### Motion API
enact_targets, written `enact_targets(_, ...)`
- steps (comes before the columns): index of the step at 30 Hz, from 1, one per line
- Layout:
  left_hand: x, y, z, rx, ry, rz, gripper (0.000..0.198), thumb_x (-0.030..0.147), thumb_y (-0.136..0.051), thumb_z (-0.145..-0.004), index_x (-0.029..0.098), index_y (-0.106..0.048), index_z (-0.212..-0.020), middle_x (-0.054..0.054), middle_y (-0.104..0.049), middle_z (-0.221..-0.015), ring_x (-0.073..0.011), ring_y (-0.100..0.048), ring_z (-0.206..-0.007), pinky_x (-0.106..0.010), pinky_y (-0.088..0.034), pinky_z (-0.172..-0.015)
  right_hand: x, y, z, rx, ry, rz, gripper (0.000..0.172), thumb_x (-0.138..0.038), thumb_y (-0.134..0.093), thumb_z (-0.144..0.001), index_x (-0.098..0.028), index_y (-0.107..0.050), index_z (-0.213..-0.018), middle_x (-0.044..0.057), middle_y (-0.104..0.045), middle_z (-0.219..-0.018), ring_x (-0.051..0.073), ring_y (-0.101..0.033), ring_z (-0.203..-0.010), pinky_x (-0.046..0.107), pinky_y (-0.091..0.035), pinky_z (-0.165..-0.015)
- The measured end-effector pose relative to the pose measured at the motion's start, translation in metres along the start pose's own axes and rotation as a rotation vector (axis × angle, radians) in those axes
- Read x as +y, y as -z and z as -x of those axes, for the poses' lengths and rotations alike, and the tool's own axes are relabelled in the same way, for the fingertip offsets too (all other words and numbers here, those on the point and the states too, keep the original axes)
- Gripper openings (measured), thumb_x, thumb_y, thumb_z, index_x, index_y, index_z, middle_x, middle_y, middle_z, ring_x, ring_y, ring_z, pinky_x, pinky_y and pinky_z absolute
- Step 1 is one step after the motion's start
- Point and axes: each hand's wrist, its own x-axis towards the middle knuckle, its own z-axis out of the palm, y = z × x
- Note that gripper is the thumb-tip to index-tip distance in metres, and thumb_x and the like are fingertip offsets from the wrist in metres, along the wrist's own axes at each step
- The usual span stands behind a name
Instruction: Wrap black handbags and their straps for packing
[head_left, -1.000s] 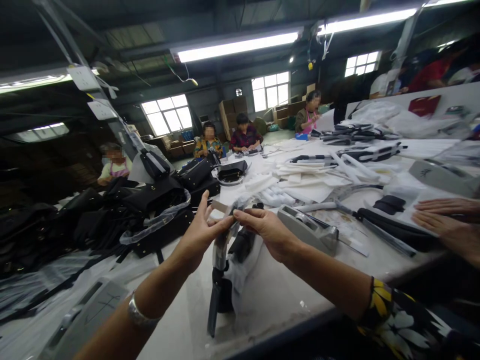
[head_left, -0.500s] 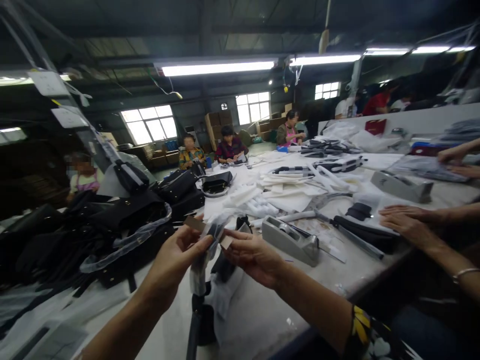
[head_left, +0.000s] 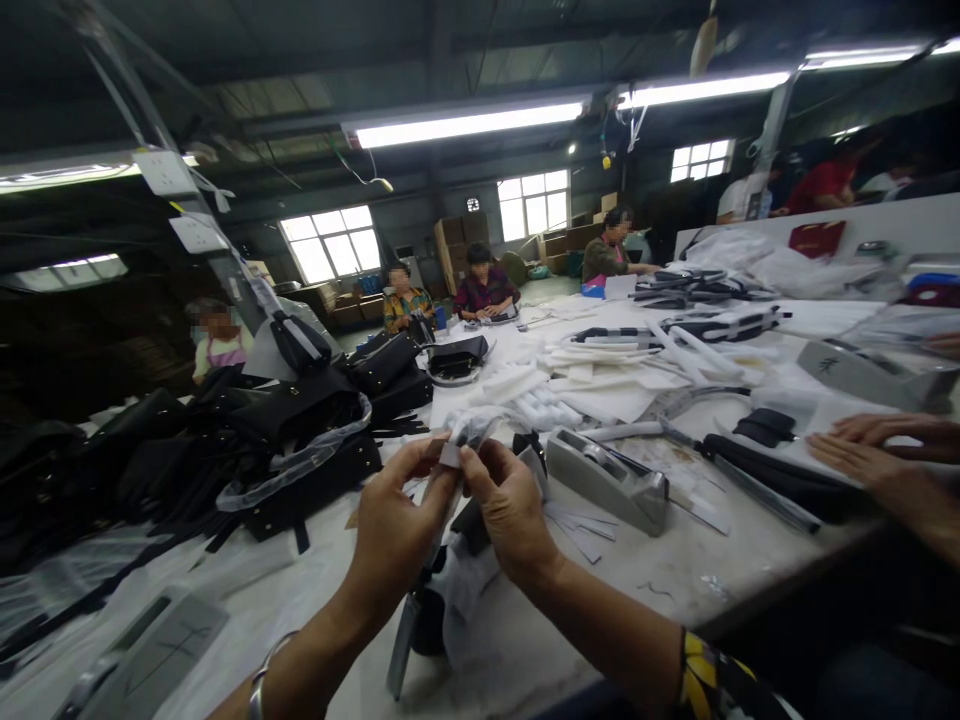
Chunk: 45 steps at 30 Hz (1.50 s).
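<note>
My left hand (head_left: 391,532) and my right hand (head_left: 510,510) meet above the table edge. Both pinch the top of a black strap (head_left: 450,470) sheathed in clear plastic wrap, with a small pale piece between the fingertips. The strap hangs down between my wrists to a black end (head_left: 427,620) resting on the white table (head_left: 525,650), beside crumpled white wrapping (head_left: 469,585).
A grey tape dispenser (head_left: 607,478) sits just right of my hands. Black bags (head_left: 300,420) are piled at the left. White foam pieces (head_left: 592,375) and black straps cover the middle. A co-worker's hands (head_left: 877,450) rest on the table at right. Other people sit at the far end.
My hands have come closer together and now pinch the same spot on the wrapped strap. The view has shifted slightly.
</note>
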Motion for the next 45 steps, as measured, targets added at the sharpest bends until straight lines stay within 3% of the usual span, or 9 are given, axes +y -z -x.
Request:
enact_targets(6, 0.009, 0.011, 0.001, -0.092, -0.067, -0.084, 0.026, 0.038, -0.059, -0.09, 0.025, -0.071, -0.108, 0.0, -0.076, -0.099, -0.0193, -0.071, -0.09, -0.027, -0.052, -0.079, 0.001, 0.0, -0.003, 0.015, 0.006, -0.011, 0.029, -0.045, -0.069, -0.086, -0.018, -0.059, -0.082, -0.005, -0.052, -0.069, 0.009, -0.045, -0.061, 0.022, -0.039, -0.057)
enact_targets(11, 0.009, 0.02, 0.0, -0.023, -0.221, -0.398, 0.023, 0.037, -0.058, -0.091, 0.025, -0.075, -0.101, 0.0, -0.078, -0.086, -0.0193, -0.073, -0.076, -0.025, -0.05, -0.068, 0.0, -0.004, 0.002, 0.004, -0.027, -0.083, 0.031, -0.046, -0.071, -0.084, -0.018, -0.058, -0.081, -0.005, -0.052, -0.067, 0.009, -0.046, -0.06, 0.022, -0.039, -0.056)
enact_targets(15, 0.011, 0.013, 0.006, 0.054, -0.289, -0.697, 0.034, 0.034, -0.054, -0.093, 0.022, -0.072, -0.118, -0.012, -0.077, -0.101, -0.0301, -0.074, -0.088, -0.034, -0.053, -0.076, 0.001, -0.009, 0.004, 0.002, -0.026, -0.119, 0.031, -0.045, -0.073, -0.084, -0.019, -0.056, -0.078, -0.005, -0.052, -0.064, 0.01, -0.048, -0.059, 0.024, -0.04, -0.058)
enact_targets(19, 0.016, -0.001, 0.019, 0.025, -0.259, -0.795, 0.043, 0.021, -0.045, -0.094, 0.008, -0.061, -0.132, -0.024, -0.065, -0.126, -0.0371, -0.065, -0.114, -0.044, -0.051, -0.095, 0.001, -0.014, 0.006, 0.016, -0.067, -0.199, 0.033, -0.046, -0.076, -0.079, -0.019, -0.057, -0.078, -0.004, -0.054, -0.069, 0.012, -0.05, -0.066, 0.025, -0.044, -0.065)
enact_targets(25, 0.003, -0.013, 0.039, 0.029, -0.274, -0.703, 0.053, 0.014, -0.04, -0.093, 0.006, -0.044, -0.146, -0.019, -0.04, -0.152, -0.0354, -0.041, -0.139, -0.049, -0.034, -0.116, -0.004, -0.01, 0.014, -0.075, -0.165, -0.364, 0.036, -0.052, -0.071, -0.082, -0.018, -0.06, -0.079, -0.002, -0.056, -0.073, 0.013, -0.052, -0.07, 0.028, -0.047, -0.071)
enact_targets(30, 0.0, 0.0, 0.039, 0.013, -0.293, -0.6, 0.052, 0.028, -0.049, -0.094, 0.011, -0.049, -0.143, -0.016, -0.048, -0.148, -0.0328, -0.047, -0.136, -0.046, -0.035, -0.116, -0.011, -0.001, 0.012, -0.102, -0.132, -0.228, 0.028, -0.04, -0.08, -0.076, -0.016, -0.067, -0.084, 0.002, -0.066, -0.083, 0.016, -0.06, -0.081, 0.029, -0.047, -0.078)
enact_targets(34, 0.003, 0.021, 0.023, -0.063, -0.033, -0.279, 0.048, 0.048, -0.065, -0.085, 0.028, -0.064, -0.128, -0.007, -0.064, -0.135, -0.0324, -0.057, -0.127, -0.045, -0.042, -0.11, -0.015, 0.006, 0.006, -0.154, -0.183, -0.294, 0.028, -0.037, -0.084, -0.071, -0.016, -0.074, -0.086, 0.002, -0.07, -0.084, 0.016, -0.062, -0.081, 0.03, -0.048, -0.08)
enact_targets(38, 0.004, 0.026, 0.006, -0.204, 0.269, 0.114, 0.05, 0.057, -0.072, -0.077, 0.026, -0.069, -0.116, -0.006, -0.072, -0.12, -0.0326, -0.064, -0.114, -0.042, -0.05, -0.1, -0.016, 0.007, 0.002, -0.153, -0.205, -0.324, 0.031, -0.035, -0.089, -0.06, -0.018, -0.075, -0.082, 0.001, -0.07, -0.081, 0.017, -0.062, -0.079, 0.031, -0.05, -0.08)
enact_targets(45, -0.013, 0.017, 0.007, -0.15, 0.376, 0.224, 0.054, 0.059, -0.074, -0.073, 0.025, -0.068, -0.115, -0.005, -0.075, -0.107, -0.0288, -0.07, -0.099, -0.032, -0.06, -0.076, -0.008, 0.008, -0.006, -0.191, -0.15, -0.187, 0.038, -0.042, -0.089, -0.06, -0.019, -0.073, -0.085, 0.001, -0.069, -0.082, 0.016, -0.062, -0.074, 0.031, -0.05, -0.075)
